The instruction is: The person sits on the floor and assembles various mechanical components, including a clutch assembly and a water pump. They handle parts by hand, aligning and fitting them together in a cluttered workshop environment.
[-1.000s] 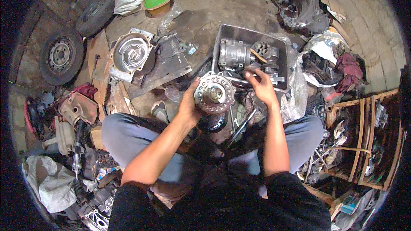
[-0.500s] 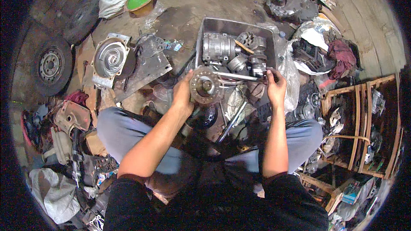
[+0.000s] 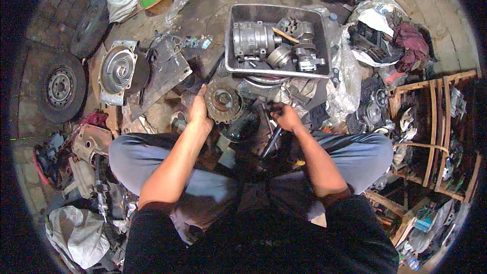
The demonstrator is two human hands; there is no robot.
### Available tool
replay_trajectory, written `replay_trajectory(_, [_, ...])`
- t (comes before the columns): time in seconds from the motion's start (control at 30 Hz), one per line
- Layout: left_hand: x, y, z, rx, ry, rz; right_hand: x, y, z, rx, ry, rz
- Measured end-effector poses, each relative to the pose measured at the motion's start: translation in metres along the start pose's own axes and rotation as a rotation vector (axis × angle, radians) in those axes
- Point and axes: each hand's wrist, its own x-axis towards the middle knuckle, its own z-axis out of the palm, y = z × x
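Observation:
My left hand (image 3: 201, 110) is closed on the edge of a round, rusty metal flange (image 3: 224, 102) with holes round its rim and a hub in the middle. The flange faces up toward me, above the space between my knees. To its right, my right hand (image 3: 288, 117) has its fingers curled together. What they hold, if anything, is dark and hidden. Just below that hand a shiny metal rod (image 3: 271, 143) lies slanted, its upper end close to my palm. Under the flange sits a dark rounded part (image 3: 238, 131).
Ahead stands a grey plastic bin (image 3: 276, 72) with a compressor (image 3: 252, 39) and other metal parts. A round housing (image 3: 118, 71) and wheel (image 3: 62, 86) are at left. Right are a plastic sheet (image 3: 350, 91), a dark red cloth (image 3: 412, 45) and a wooden rack (image 3: 433, 122).
My right hand has come down and left, away from the bin's front edge. The flange has shifted slightly left with my left hand. The shaft seen stretching between my hands no longer shows there.

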Motion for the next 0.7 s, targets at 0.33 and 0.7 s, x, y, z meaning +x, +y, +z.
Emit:
replay_trajectory(0.33, [-0.009, 0.011, -0.035, -0.020, 0.037, 0.024, 0.029, -0.033, 0.048, -0.302, -0.164, -0.141])
replay_trajectory(0.7, [-0.044, 0.014, -0.078, -0.066, 0.017, 0.030, 0.030, -0.006, 0.072, -0.357, 0.001, -0.159])
